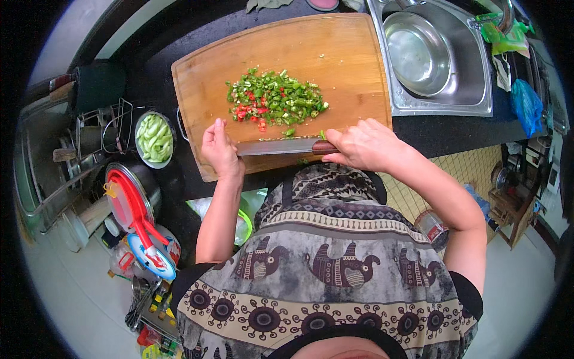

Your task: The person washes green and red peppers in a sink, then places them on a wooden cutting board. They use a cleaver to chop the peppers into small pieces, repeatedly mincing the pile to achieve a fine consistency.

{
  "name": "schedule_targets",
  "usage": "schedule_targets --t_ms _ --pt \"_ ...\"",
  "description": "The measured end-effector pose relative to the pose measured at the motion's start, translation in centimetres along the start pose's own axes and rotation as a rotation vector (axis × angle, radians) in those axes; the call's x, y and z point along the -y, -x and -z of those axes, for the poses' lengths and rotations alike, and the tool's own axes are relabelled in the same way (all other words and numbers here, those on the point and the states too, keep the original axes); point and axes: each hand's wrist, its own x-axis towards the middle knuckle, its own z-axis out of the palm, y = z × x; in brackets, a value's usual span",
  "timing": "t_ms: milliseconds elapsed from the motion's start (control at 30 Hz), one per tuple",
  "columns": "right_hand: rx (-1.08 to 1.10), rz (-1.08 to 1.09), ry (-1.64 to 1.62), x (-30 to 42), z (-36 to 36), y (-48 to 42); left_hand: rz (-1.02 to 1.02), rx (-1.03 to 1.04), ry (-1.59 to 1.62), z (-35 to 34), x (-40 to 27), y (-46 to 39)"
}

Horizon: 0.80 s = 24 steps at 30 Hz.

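My right hand [365, 142] grips the dark wooden handle of a kitchen knife [278, 147] over the near edge of a wooden cutting board [350, 49]. The blade points left, with small pale seeds along its upper edge. My left hand [220, 150] is at the far end of the blade, thumb raised; its fingers hide the tip, and their hold on it is unclear. Beyond the knife lies a heap of chopped green and red chili peppers [280, 96]. A few stray bits sit between heap and blade, and one green piece is by the handle.
Right of the board is a steel sink [466, 85] holding a metal basin [417, 54]. A bowl of sliced pale-green vegetable [154, 137] stands left. Nearer are a red strainer [128, 202], a wire rack [105, 130] and bottles. A blue plastic bag [527, 107] hangs far right.
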Motion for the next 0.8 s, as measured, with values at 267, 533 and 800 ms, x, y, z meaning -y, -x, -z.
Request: schedule_targets --t_ms 267,533,800 --pt "0.020 -0.006 -0.004 -0.9 -0.9 -0.5 -0.004 -0.041 -0.008 -0.3 0.7 0.6" --pt "0.028 0.036 0.037 -1.0 0.1 -1.0 -0.030 -0.023 0.027 0.1 1.0 0.7" --pt "0.051 0.093 0.032 -3.4 -1.1 -1.8 -0.063 -0.067 0.000 -0.3 1.7 1.5"
